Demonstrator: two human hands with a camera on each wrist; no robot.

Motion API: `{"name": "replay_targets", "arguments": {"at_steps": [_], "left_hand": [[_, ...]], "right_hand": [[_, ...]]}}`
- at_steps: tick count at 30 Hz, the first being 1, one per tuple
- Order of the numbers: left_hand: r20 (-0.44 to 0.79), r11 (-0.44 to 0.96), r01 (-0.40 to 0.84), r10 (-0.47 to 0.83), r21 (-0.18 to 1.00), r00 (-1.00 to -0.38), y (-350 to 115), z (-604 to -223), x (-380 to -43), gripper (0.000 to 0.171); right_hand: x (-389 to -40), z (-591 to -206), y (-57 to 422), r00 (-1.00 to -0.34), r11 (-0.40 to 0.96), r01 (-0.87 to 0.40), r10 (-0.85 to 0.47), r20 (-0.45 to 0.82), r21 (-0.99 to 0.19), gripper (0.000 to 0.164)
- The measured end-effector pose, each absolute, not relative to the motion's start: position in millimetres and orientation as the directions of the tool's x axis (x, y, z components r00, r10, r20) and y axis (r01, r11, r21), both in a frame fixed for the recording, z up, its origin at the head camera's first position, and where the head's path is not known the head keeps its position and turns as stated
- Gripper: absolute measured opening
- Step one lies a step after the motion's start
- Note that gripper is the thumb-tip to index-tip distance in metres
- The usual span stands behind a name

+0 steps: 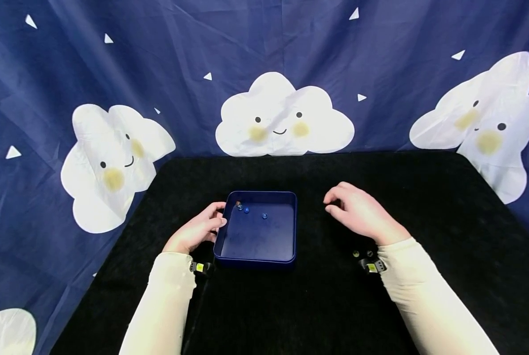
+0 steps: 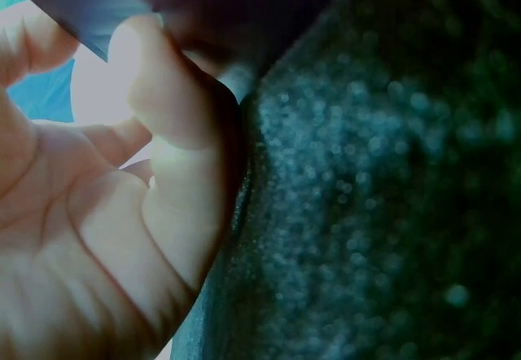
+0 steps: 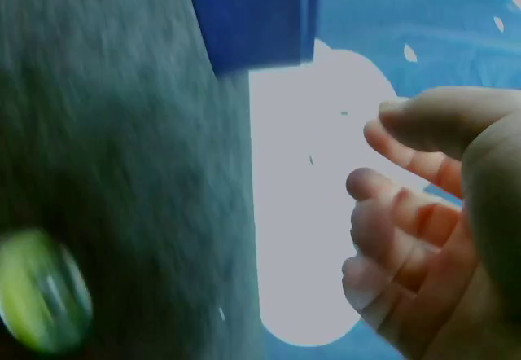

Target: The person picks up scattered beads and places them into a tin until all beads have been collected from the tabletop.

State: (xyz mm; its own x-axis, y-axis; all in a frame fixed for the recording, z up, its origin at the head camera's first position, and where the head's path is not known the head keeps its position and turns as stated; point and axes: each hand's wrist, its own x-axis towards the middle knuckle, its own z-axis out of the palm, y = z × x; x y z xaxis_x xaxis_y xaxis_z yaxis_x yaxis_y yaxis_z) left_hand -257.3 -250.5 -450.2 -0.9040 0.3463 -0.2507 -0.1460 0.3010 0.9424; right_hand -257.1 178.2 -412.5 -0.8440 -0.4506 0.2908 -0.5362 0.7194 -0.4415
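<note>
A square navy blue tray (image 1: 260, 236) sits on the black cloth, with several small glass marbles (image 1: 246, 210) inside toward its far left part. One of them, a blue marble (image 1: 264, 216), lies apart from the others. My left hand (image 1: 198, 229) grips the tray's left wall between thumb and fingers; the left wrist view shows the thumb (image 2: 175, 124) against the wall. To the right of the tray, my right hand (image 1: 358, 209) hovers over the cloth with loosely bent fingers and nothing visible in them. Close to the right wrist lie two marbles, one a yellow-green marble (image 1: 356, 254).
Black cloth (image 1: 318, 305) covers the table. Behind it hangs a blue curtain (image 1: 180, 98) printed with white clouds and small triangles. Dark wrist devices (image 1: 201, 268) are worn on both wrists.
</note>
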Motion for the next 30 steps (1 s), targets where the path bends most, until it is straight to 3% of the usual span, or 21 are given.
{"name": "replay_targets", "arguments": {"at_steps": [8,14,24,30], "left_hand": [[-0.241,0.302,-0.135,0.351,0.944,-0.905,-250,-447,-258,0.053],[-0.237,0.293,-0.132,0.360,0.947,-0.902,-252,-448,-255,0.056],[-0.236,0.290,-0.133,0.358,0.948,-0.903,-252,-449,-257,0.053],[-0.243,0.290,-0.140,0.355,0.947,-0.903,-252,-450,-257,0.054]], "right_hand": [[-262,-412,217,-0.940,0.817,-0.330,-0.330,0.086,-0.472,0.035],[-267,-427,225,-0.946,0.837,-0.273,-0.324,-0.027,-0.473,0.041],[-265,-427,238,-0.943,0.867,-0.231,-0.311,-0.117,-0.442,0.033],[-261,-425,243,-0.920,0.837,-0.159,-0.318,-0.229,-0.524,0.018]]}}
